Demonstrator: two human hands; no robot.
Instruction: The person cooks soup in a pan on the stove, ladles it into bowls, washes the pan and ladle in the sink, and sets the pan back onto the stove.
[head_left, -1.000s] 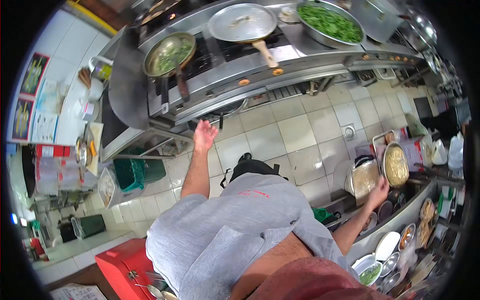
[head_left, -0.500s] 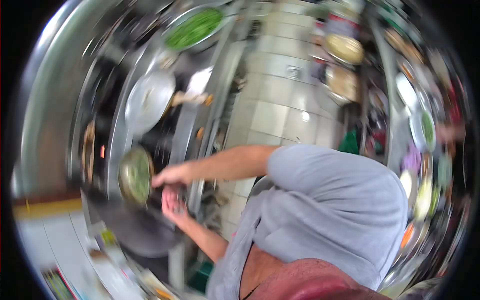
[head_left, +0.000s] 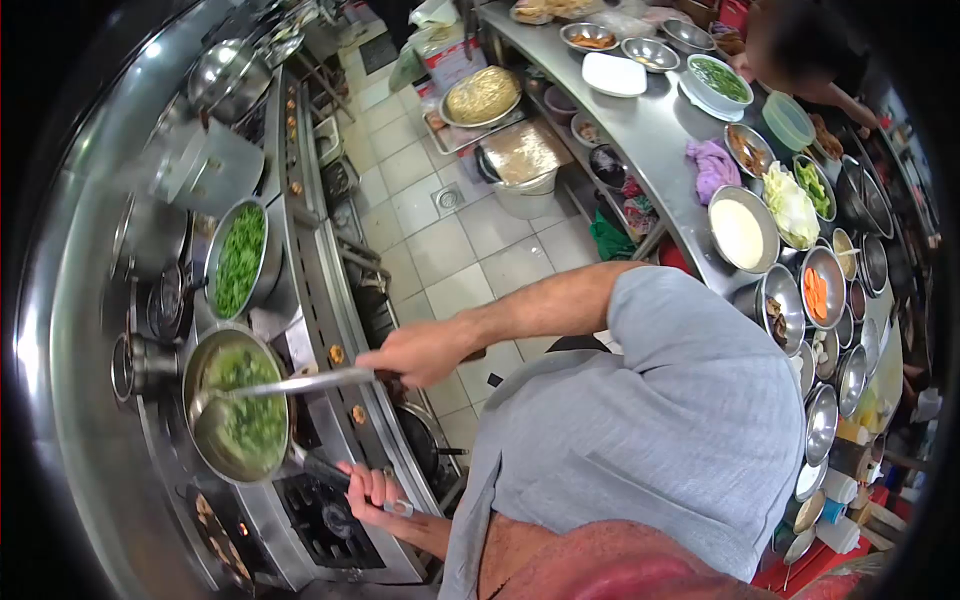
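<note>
My left hand (head_left: 375,490) is closed around the dark handle of a frying pan (head_left: 228,465) on the stove at left. Chopped greens (head_left: 255,418) lie in pale, steaming liquid in the pan. My right hand (head_left: 425,352) is wrapped round the end of a long metal ladle (head_left: 300,383). The ladle reaches left across the pan, its bowl end resting in the liquid near the far wall. A metal bowl of green leaves (head_left: 240,262) stands just beyond the pan.
Behind the leaves is a large pot (head_left: 215,170); a burner (head_left: 335,520) is nearer me. Along the right runs a steel counter (head_left: 665,150) with many bowls, and another person's arm (head_left: 850,105) at its far side. Tubs stand on the tiled floor (head_left: 440,290).
From empty and spread apart, my hands have come to the stove; one now grips the pan handle, the other the ladle. The view has turned, bringing the counter's bowls into sight.
</note>
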